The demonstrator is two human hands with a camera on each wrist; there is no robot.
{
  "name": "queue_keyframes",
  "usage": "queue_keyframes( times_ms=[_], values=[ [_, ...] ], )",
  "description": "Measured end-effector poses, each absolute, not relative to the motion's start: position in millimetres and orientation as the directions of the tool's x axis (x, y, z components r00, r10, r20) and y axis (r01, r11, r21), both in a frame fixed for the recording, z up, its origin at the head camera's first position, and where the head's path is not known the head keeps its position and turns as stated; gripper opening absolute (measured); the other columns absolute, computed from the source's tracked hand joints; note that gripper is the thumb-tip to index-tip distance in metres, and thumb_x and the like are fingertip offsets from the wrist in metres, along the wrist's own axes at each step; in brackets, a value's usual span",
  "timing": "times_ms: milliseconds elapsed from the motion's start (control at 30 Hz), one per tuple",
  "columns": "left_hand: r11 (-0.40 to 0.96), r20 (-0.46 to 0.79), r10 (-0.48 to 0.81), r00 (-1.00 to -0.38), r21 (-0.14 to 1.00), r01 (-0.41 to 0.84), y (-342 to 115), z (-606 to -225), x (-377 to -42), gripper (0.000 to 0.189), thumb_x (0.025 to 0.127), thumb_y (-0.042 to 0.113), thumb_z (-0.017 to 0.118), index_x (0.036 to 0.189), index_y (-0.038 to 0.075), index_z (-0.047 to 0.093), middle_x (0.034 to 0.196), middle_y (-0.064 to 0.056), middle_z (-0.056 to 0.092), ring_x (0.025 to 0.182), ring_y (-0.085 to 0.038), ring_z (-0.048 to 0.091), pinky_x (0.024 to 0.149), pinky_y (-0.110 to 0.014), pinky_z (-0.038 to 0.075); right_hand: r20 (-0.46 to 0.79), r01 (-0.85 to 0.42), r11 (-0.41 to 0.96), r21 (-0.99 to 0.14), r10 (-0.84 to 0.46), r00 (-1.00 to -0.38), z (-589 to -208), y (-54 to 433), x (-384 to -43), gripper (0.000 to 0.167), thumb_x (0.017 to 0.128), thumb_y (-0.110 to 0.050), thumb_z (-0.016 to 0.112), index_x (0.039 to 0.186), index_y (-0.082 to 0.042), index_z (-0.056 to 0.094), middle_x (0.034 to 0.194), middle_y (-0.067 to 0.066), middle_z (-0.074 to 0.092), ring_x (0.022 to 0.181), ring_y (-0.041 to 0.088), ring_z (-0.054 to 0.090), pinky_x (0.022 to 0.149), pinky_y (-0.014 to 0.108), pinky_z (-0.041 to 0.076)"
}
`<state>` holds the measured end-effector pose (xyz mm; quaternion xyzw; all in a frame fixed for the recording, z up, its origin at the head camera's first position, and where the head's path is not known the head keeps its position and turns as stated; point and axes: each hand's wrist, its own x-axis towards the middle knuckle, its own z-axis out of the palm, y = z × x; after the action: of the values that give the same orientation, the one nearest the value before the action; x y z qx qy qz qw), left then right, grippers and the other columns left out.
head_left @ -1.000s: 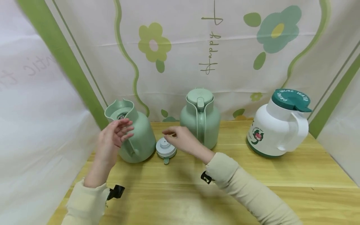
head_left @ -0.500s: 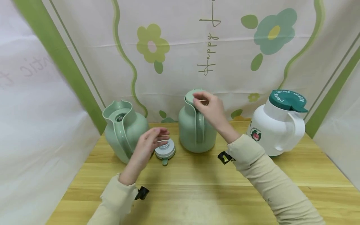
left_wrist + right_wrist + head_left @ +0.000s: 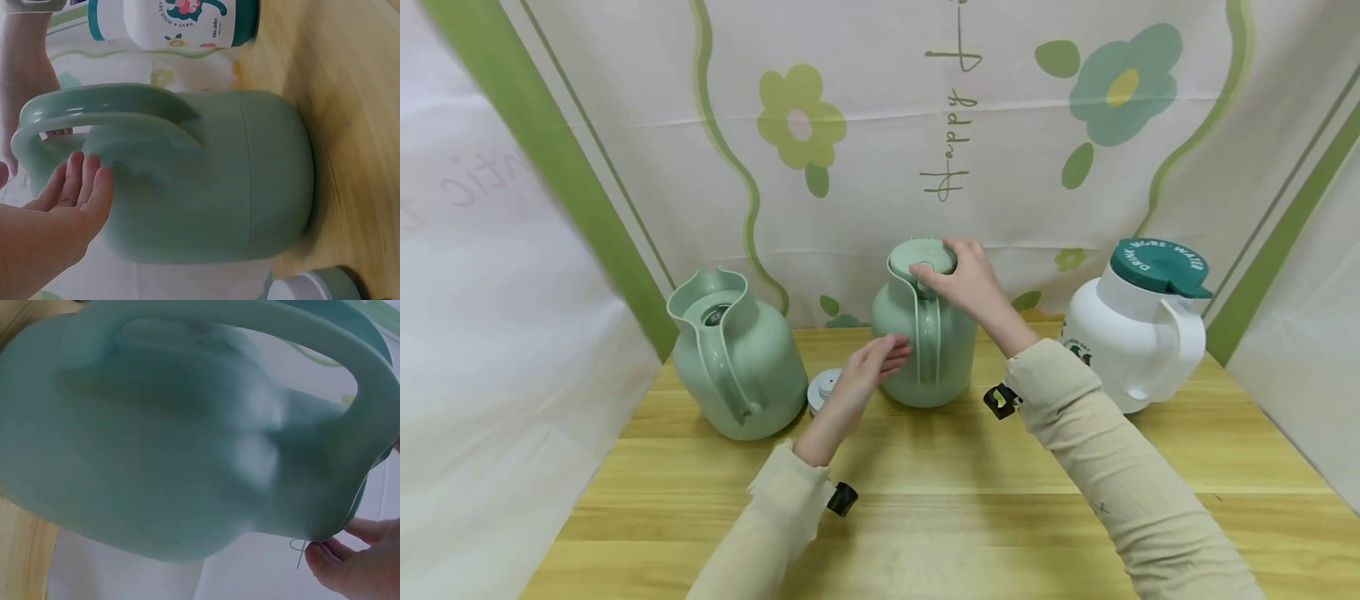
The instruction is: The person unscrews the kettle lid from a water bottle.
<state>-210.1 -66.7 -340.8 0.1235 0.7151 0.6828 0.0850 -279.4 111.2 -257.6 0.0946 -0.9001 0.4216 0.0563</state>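
Tabletop [image 3: 917,542]: wooden, carries three jugs; a level footing for the work. Middle green jug [image 3: 955,358]: upright between the other two, well within reach; judged the item to keep vertical and steady throughout. Left green jug [image 3: 760,362]: upright, mouth uncovered. White jug [image 3: 1120,329]: upright at the right, dark green top on, apart from the work. Handle [image 3: 929,342] of the middle green jug: faces the person, ungripped.

Left hand [image 3: 872,367]: fingers extended, grasping nothing, just beside the middle green jug's body; contact cannot be confirmed. Recommended: lay the palm firmly against that body, so that no twist or pull turns the jug. Right hand [image 3: 970,283]: grips the lid from above, thumb at the front, fingers over the right-hand edge; firmness cannot be told. Lid [image 3: 912,252]: seated in the middle green jug's mouth. Recommended: spread the grip evenly about its edge and apply force level, without tipping. Loose lid [image 3: 822,386]: beside the left green jug, partly hidden by the left forearm; keep the sleeve clear of it.
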Motion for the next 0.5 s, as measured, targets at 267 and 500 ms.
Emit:
queue_keyframes(
  times_ms=[267, 500],
  values=[
    [0.031, 0.004, 0.244, -0.970, 0.999, 0.012, -49.0, -334.3, -218.7, 0.056, 0.105, 0.038, 0.026, 0.136, -0.004, 0.047, 0.134, -0.023, 0.054, 0.125, -0.032, 0.053, 0.109, -0.041, 0.041, 0.137, -0.220, 0.692, -0.687, -0.174, -0.975, -256.3, 109.7, -279.5, 0.092, 0.085, -0.046, 0.067, 0.151, -0.001, 0.022, 0.152, 0.025, 0.020, 0.138, 0.040, 0.027, 0.111, 0.055, 0.032],
    [0.033, -0.009, 0.190, -0.982, 0.999, -0.003, -38.6, -328.1, -226.4, 0.055, 0.105, 0.039, 0.029, 0.130, -0.004, 0.053, 0.126, -0.020, 0.058, 0.111, -0.024, 0.059, 0.103, -0.037, 0.047, 0.133, -0.215, 0.697, -0.684, -0.171, -0.976, -256.6, 110.5, -277.5, 0.093, 0.084, -0.046, 0.067, 0.151, -0.002, 0.020, 0.153, 0.024, 0.018, 0.140, 0.039, 0.023, 0.112, 0.056, 0.030]
  ],
)
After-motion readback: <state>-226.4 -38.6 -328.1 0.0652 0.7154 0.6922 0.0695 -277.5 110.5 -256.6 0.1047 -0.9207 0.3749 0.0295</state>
